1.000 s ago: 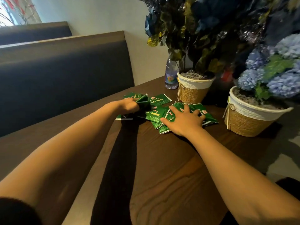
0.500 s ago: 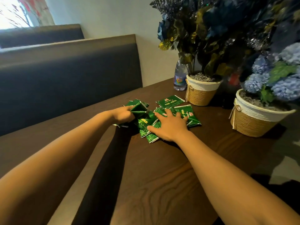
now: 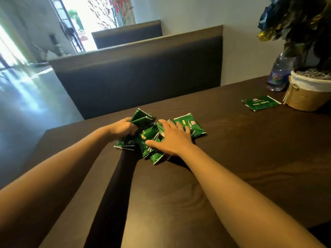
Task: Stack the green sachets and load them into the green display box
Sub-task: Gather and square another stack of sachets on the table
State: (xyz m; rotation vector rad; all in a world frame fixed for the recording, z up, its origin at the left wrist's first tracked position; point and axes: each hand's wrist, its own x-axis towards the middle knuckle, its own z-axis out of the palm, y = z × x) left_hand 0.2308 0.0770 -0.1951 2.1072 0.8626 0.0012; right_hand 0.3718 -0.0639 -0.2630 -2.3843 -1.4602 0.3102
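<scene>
I see glossy green foil/plastic sachets (image 3: 189, 126), crinkly w/ shine. Table (image 3: 232, 176): dark wood grain, satin finish. Pot (image 3: 307, 99): rough woven rope, prob. jute. Bottle (image 3: 279, 72): clear plastic. Bench (image 3: 139, 74): matt upholstery.

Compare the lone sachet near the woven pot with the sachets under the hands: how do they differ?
The lone sachet lies flat and untouched beside the woven pot; the pile is jumbled and overlapping. The left hand grips some of the pile, tilted upward, and the right hand presses flat on others. Both are green with white-edged seams, on the same table.
</scene>
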